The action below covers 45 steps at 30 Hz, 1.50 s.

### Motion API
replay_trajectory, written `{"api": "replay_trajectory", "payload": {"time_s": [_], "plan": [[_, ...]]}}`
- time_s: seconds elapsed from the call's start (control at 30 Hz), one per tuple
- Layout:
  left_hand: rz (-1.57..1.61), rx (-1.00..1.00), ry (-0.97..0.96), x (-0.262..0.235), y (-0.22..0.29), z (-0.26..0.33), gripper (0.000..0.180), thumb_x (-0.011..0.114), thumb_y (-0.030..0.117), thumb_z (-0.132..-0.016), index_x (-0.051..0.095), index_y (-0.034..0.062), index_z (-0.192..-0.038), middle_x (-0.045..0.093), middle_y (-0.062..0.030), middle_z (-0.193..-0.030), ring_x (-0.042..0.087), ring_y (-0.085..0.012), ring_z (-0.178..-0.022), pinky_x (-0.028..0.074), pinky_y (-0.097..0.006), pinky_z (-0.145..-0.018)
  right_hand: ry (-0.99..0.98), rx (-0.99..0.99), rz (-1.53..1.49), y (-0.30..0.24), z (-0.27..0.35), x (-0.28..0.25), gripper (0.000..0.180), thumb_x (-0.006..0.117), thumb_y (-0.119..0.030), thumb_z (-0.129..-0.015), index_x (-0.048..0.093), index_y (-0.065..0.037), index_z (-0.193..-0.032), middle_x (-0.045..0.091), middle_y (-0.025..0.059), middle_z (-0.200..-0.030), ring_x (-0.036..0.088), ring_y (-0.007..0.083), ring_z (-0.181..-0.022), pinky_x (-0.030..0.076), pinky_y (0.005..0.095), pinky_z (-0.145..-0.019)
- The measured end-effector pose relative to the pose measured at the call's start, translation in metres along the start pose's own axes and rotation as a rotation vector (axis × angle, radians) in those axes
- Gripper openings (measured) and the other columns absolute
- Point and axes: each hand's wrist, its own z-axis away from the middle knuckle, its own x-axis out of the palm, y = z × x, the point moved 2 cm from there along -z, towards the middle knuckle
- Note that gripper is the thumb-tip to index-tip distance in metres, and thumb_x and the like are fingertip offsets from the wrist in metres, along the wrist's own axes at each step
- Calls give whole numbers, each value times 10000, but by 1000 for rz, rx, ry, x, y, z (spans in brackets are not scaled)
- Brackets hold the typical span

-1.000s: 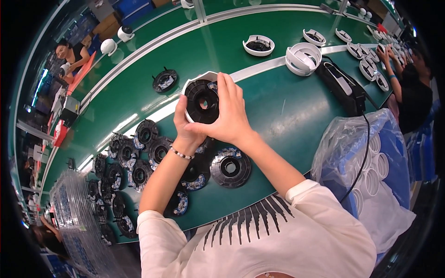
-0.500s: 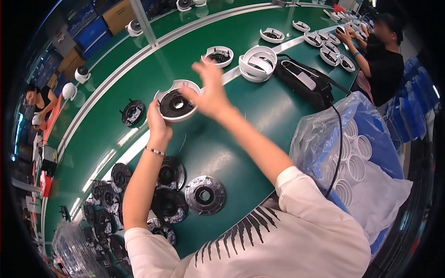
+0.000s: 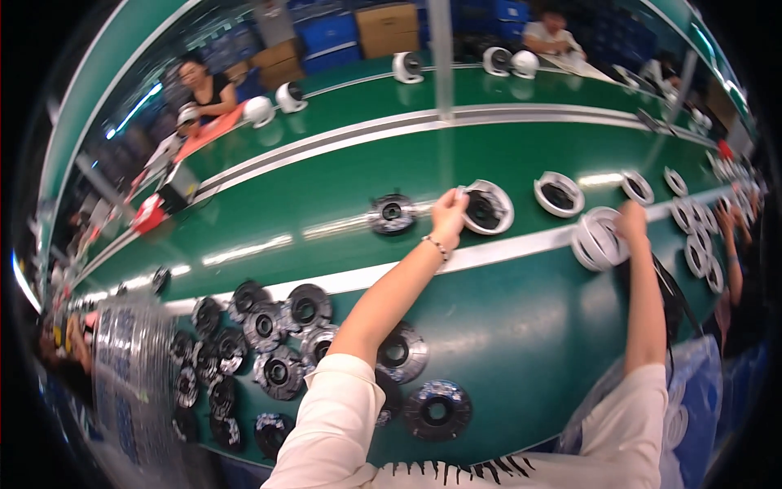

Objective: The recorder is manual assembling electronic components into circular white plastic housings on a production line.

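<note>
My left hand (image 3: 448, 218) grips the left rim of a round white housing (image 3: 508, 213) with a black disc-shaped part (image 3: 484, 210) inside. The housing sits at the belt's near edge, slightly tilted. My right hand (image 3: 632, 220) is closed at the right side of a small pile of white rings (image 3: 588, 244), its fingers curled onto a ring and partly hidden. A loose black disc part (image 3: 393, 213) lies on the green belt, left of my left hand. Just to the right of the held housing rests another white housing (image 3: 577, 194) with a black part in it.
Many black disc parts (image 3: 277, 372) lie on the green table at left, beside stacked clear plastic trays (image 3: 134, 350). A plastic-lined blue bin (image 3: 692, 391) stands at lower right. More white housings (image 3: 698, 254) lie toward a co-worker's arm (image 3: 735, 265). A metal post (image 3: 441, 65) rises beyond the belt.
My left hand has brought the white housing down onto the belt's near edge. My right hand has left the housing and reached right to the white rings. The view has turned left.
</note>
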Motion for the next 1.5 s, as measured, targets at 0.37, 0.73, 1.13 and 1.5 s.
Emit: {"api": "replay_trajectory", "payload": {"time_s": [0.37,0.73,1.13,1.5], "plan": [[-1225,-18,111,-133,46,-49,579,605,226,-677,369,87,-1187,352,-113,-1242,317,-290,-1161,266,-555,-896,-264,-120,-907,-92,45,-157,249,554,-6,-699,530,64,-937,592,127,-854,576,154,-743,466,236,-639],[-975,45,-67,-127,66,-27,364,541,47,-640,569,22,-1002,593,-129,-952,568,-220,-889,444,-299,-790,-291,-553,-658,-208,238,-117,229,535,60,-598,589,-6,-811,596,145,-733,580,297,-711,460,332,-690],[-257,-203,-379,-120,125,148,236,367,4,-841,412,-39,-1068,512,-105,-995,527,-157,-882,452,-302,-800,-282,-531,-468,-151,304,-99,902,755,-259,-496,298,-64,-1249,218,164,-1325,275,360,-1169,263,466,-924],[-57,-76,-315,-112,129,213,270,367,11,-847,331,-22,-1112,516,-136,-1004,527,-172,-919,435,-306,-821,-298,-233,-638,-153,283,-88,1040,789,-290,-461,202,-25,-1278,291,180,-1224,319,337,-1123,294,440,-929]]}}
